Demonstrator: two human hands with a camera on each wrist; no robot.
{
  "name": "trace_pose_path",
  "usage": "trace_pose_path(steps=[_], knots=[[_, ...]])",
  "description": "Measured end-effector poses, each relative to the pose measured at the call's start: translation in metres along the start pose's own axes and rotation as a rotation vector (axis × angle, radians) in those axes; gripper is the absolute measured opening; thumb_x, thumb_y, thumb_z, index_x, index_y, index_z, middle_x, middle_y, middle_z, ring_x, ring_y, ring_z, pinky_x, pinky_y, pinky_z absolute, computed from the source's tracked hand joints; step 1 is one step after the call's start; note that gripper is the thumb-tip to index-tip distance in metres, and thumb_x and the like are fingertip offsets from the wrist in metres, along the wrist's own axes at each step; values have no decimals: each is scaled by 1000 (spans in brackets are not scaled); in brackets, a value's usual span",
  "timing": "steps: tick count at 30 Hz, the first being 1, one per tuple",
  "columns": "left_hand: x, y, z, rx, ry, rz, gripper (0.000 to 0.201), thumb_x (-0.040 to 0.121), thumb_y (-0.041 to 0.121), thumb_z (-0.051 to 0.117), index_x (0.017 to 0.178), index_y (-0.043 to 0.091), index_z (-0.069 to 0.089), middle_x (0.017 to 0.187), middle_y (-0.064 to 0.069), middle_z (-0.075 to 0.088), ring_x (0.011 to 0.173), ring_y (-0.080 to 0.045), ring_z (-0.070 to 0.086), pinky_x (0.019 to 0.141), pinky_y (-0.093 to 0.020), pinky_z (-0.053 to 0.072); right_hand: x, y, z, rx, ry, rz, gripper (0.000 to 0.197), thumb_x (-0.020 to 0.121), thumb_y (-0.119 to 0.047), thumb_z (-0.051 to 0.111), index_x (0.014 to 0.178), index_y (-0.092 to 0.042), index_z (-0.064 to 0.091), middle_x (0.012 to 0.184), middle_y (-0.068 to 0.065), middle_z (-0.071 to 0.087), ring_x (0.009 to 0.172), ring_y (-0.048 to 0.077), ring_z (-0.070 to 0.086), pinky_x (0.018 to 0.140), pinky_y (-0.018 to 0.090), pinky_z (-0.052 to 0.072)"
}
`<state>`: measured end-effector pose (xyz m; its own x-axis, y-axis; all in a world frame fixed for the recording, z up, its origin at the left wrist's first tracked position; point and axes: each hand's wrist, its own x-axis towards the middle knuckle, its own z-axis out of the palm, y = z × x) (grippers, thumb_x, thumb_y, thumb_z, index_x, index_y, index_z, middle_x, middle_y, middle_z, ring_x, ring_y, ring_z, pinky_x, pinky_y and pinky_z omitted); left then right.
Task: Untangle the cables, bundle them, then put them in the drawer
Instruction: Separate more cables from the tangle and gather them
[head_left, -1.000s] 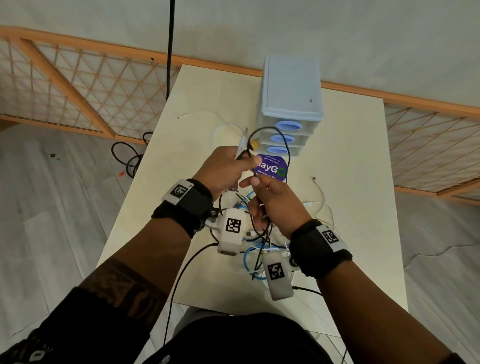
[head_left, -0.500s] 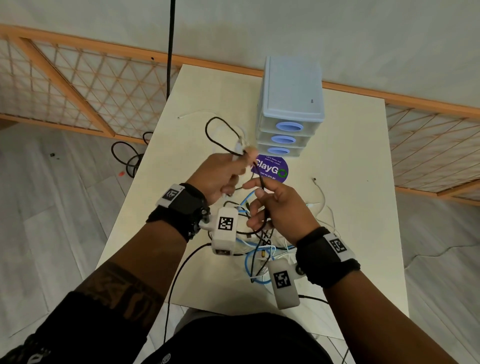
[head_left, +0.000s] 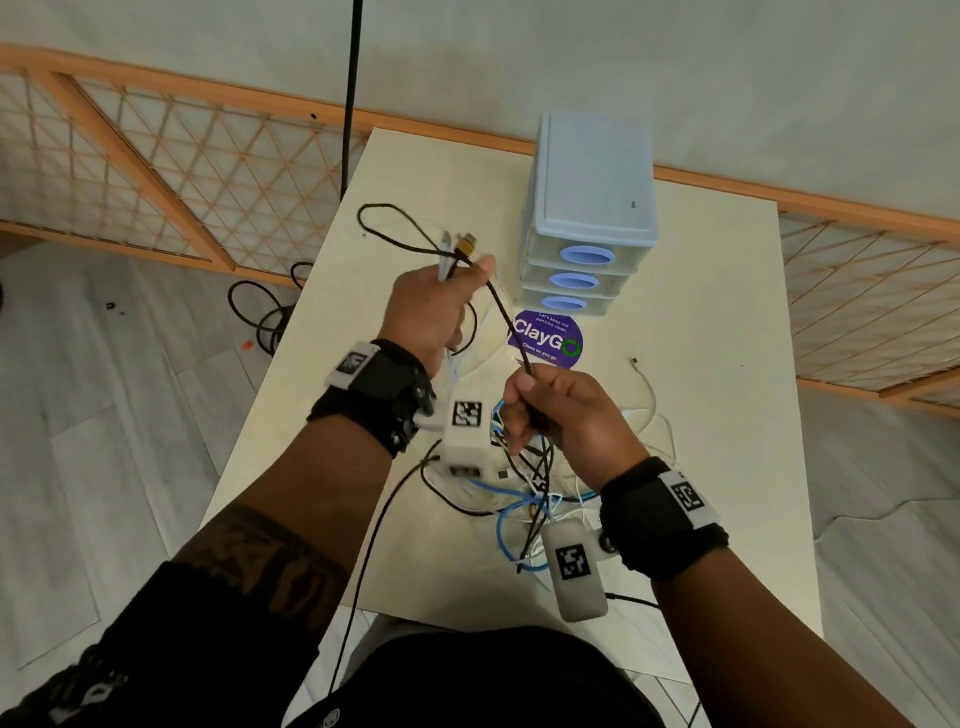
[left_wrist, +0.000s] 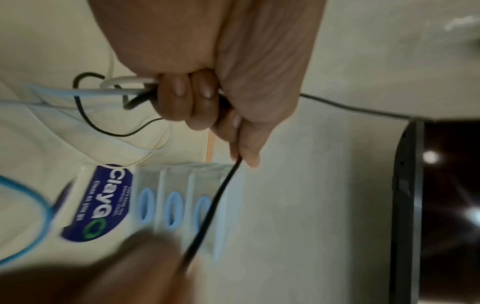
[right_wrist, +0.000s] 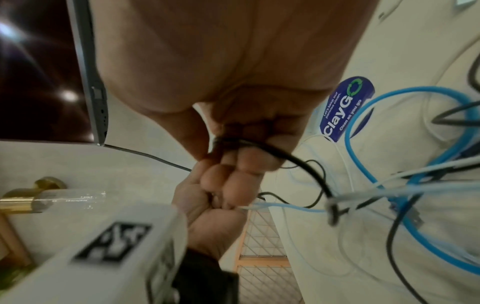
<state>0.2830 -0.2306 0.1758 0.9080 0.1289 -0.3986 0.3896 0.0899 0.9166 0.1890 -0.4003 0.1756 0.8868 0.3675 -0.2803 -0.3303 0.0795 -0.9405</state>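
Note:
My left hand (head_left: 441, 301) is raised over the table and grips several cable ends, among them a gold plug (head_left: 466, 244) and a white plug. A black cable (head_left: 506, 317) runs taut from that fist down to my right hand (head_left: 550, 410), which is curled round it. In the left wrist view the left hand (left_wrist: 207, 102) clasps white, pale blue and black strands. In the right wrist view my right hand (right_wrist: 241, 148) is closed on the black cable (right_wrist: 306, 170). A tangle of blue, white and black cables (head_left: 524, 499) lies under my right wrist. The drawer unit (head_left: 587, 228) stands behind, its drawers closed.
A purple round sticker (head_left: 545, 340) lies on the pale table (head_left: 701, 467) in front of the drawers. A thin white cable (head_left: 652, 395) trails to the right. Wooden lattice panels (head_left: 182, 171) line the wall, and black cords (head_left: 260, 312) lie on the floor at left.
My left hand has risen and moved away from me with the plugs. My right hand has drawn back toward me, stretching the black cable between them. The black loop swung left.

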Motion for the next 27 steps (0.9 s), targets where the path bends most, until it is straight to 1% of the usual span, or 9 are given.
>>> trace_pose_path(steps=[3, 6, 8, 11, 14, 18, 22, 24, 27], knots=[[13, 11, -11, -104, 61, -39, 34, 90, 35, 81, 88, 14, 54, 53, 9, 35, 45, -10, 22, 40, -22, 21, -6, 6, 4, 18, -46, -4, 22, 103, -20, 43, 96, -10, 62, 66, 6, 54, 62, 25, 60, 66, 31, 49], [9, 15, -14, -90, 20, -22, 35, 92, 42, 78, 81, 17, 55, 51, 14, 35, 45, -9, 22, 42, -23, 20, -10, 3, 7, -35, -11, 11, 20, 110, -17, 38, 109, -14, 57, 66, 6, 50, 59, 28, 64, 54, 29, 48], [2, 14, -11, -49, -83, -48, 39, 92, 52, 74, 91, 14, 65, 53, 14, 36, 47, -9, 22, 44, -24, 18, -9, -3, 9, -99, 36, 20, 20, 111, -21, 36, 113, -21, 56, 70, 10, 51, 57, 29, 67, 42, 23, 39], [-11, 9, -5, 71, -318, -69, 48, 90, 55, 73, 104, 9, 67, 58, 10, 39, 49, -10, 23, 47, -26, 16, -4, -7, 10, -112, 89, 44, 20, 111, -26, 36, 119, -24, 54, 74, 14, 53, 58, 30, 71, 37, 16, 29], [-22, 3, -1, 214, -467, -40, 35, 90, 41, 77, 84, 10, 62, 56, 6, 40, 49, -13, 24, 50, -30, 18, 0, -7, 14, -87, 117, 89, 21, 110, -30, 37, 123, -20, 51, 72, 14, 55, 59, 31, 73, 37, 16, 26], [-15, 3, -2, 230, -248, 41, 36, 91, 42, 79, 92, 9, 64, 64, -3, 35, 51, -16, 26, 48, -27, 23, 1, -6, 17, -61, 117, 149, 27, 110, -30, 38, 109, -9, 55, 68, 9, 58, 55, 30, 70, 37, 20, 33], [-3, 10, -8, 58, 18, 43, 37, 93, 46, 76, 93, 11, 64, 61, 6, 40, 46, -10, 28, 41, -22, 26, -6, -3, 13, -19, 24, 156, 32, 109, -27, 39, 98, -6, 61, 66, 12, 57, 51, 28, 64, 40, 24, 43], [-2, 12, -12, 29, 4, 29, 39, 94, 49, 72, 93, 11, 68, 62, 8, 43, 47, -10, 28, 43, -22, 25, -9, -1, 12, -26, 38, 144, 32, 109, -29, 39, 100, -8, 62, 65, 11, 56, 51, 27, 63, 41, 24, 44], [-11, 7, -11, 106, -243, -61, 61, 86, 59, 74, 109, 2, 74, 70, 4, 45, 51, -11, 27, 48, -25, 21, -9, 1, 12, -76, 105, 126, 31, 109, -35, 38, 105, -16, 62, 60, 8, 57, 50, 28, 63, 40, 23, 41]])
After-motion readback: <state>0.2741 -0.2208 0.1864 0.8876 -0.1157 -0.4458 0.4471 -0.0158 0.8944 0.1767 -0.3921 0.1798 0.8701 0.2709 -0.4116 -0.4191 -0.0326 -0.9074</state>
